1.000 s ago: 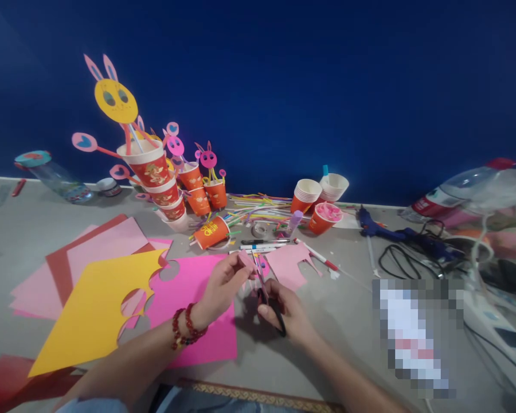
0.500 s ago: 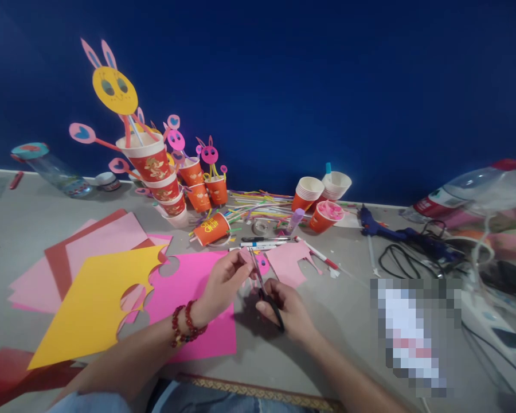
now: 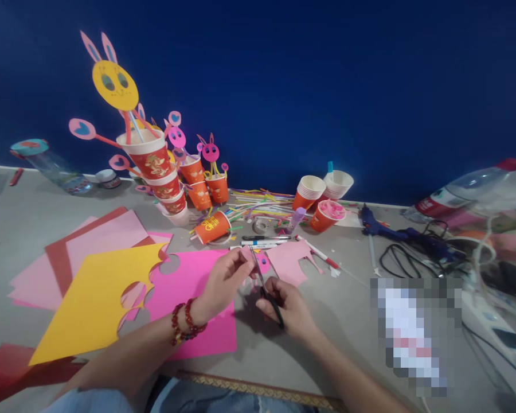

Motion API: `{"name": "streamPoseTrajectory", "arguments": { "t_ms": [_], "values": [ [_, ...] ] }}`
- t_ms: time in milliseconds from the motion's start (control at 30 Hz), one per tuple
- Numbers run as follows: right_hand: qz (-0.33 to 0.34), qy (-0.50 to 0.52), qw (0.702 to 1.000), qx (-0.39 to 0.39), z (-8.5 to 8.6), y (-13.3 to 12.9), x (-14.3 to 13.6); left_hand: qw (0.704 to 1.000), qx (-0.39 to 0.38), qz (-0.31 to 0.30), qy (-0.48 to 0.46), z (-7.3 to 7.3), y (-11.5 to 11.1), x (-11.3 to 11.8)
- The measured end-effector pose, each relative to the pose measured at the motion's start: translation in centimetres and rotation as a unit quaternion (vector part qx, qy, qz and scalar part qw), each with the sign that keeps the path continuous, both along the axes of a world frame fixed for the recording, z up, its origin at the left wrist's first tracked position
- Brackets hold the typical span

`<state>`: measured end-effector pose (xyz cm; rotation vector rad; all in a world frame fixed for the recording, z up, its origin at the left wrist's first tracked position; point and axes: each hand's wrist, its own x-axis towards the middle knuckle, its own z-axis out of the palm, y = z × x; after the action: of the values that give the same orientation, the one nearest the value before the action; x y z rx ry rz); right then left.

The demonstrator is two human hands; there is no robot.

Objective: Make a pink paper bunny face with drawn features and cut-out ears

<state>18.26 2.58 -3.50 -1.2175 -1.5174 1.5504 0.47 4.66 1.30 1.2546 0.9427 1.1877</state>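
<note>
My left hand (image 3: 223,280), with red bead bracelets at the wrist, pinches a small pink paper piece (image 3: 246,253). Black-handled scissors (image 3: 272,304) are in my right hand (image 3: 290,312), and their blades point up and away, beside the pink piece at my left fingertips. Just behind the blades lies a small magenta face cutout (image 3: 263,262), partly hidden. To its right is a larger light pink sheet (image 3: 288,261) with cut edges. Under my left wrist rests a bright pink sheet (image 3: 215,338), next to a yellow sheet (image 3: 86,304) with rounded cutouts.
Stacked red cups (image 3: 152,160) with paper bunny figures stand at the back left. Straws (image 3: 258,201), pens (image 3: 262,244) and a tipped cup (image 3: 212,228) lie mid-table. Farther right are white cups (image 3: 310,189), a blue glue gun (image 3: 378,226), cables and a bottle (image 3: 451,195).
Both hands keep almost the same place, with the paper and scissors still held. The view has shifted very slightly.
</note>
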Motion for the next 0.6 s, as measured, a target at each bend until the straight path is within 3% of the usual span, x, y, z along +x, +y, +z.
{"name": "streamPoseTrajectory", "arguments": {
  "t_ms": [600],
  "values": [
    [0.014, 0.044, 0.998, -0.040, 0.14, -0.06, -0.14, 1.000, 0.007, -0.009, -0.020, -0.17, 0.19, -0.13]
  ]
}}
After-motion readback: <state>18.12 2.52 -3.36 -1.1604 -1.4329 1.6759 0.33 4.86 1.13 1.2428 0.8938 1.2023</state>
